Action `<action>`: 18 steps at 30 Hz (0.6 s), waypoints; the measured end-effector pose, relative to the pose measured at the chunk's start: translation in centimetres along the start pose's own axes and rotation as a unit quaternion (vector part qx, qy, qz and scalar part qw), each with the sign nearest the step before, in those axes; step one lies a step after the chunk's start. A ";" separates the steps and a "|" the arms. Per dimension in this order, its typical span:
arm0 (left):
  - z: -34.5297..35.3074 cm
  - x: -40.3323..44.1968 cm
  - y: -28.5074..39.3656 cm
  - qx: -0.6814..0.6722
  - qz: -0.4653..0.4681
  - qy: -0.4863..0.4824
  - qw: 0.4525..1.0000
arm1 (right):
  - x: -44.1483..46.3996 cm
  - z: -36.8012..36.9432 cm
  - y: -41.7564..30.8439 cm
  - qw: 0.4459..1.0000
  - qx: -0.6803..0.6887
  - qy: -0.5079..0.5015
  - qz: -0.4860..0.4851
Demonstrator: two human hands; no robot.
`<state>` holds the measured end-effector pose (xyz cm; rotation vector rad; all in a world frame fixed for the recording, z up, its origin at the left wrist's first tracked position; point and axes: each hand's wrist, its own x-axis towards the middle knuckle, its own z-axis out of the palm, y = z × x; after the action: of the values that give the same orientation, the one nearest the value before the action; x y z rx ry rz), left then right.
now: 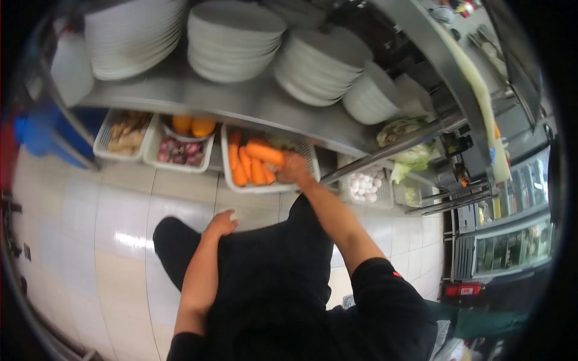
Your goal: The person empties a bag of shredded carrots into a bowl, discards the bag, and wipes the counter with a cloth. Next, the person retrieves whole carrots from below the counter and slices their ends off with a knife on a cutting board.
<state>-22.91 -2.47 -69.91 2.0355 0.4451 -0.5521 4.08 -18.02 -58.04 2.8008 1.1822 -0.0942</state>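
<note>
The right grip [294, 168] is reaching into a white plastic basket [256, 190] and appears to be closing around the end of a large carrot [262, 150], though its fingertips are blurred. That piece is lying over other carrots [244, 163], left of the right grip and inside the basket's rim; its removal is remaining undone. The left grip [223, 223] is hanging open near the knee, holding nothing visible. White eggs [365, 185] are sitting right of the right grip.
</note>
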 end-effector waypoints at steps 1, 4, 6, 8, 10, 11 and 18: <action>0.1 0.7 -0.1 -0.005 0.015 0.010 1.000 | -0.4 -0.2 -0.7 0.999 0.001 0.036 0.015; -1.0 0.5 1.0 -0.013 0.005 0.014 1.000 | -4.3 -5.4 -2.3 1.000 0.014 -0.014 0.009; -1.3 0.7 1.6 -0.019 0.005 0.019 1.000 | -8.7 -12.0 -2.6 0.987 0.128 0.041 -0.090; -1.6 1.2 2.3 -0.016 0.007 0.028 0.999 | -13.1 -20.7 -3.7 0.966 0.181 0.069 -0.173; -1.4 1.5 2.0 -0.024 -0.016 -0.020 0.999 | -17.3 -28.6 -4.8 0.942 0.228 0.124 -0.214; -0.9 2.0 1.2 -0.020 -0.015 -0.022 0.999 | -18.7 -31.9 -5.0 0.919 0.226 0.207 -0.249; 0.6 4.6 -0.1 0.065 -0.009 -0.043 0.997 | -16.5 -48.8 -5.4 0.820 0.105 0.558 -0.076</action>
<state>-19.30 -2.51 -72.76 2.1241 0.3860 -0.6919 -10.37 -20.35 -8.38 2.8707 1.5878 1.7057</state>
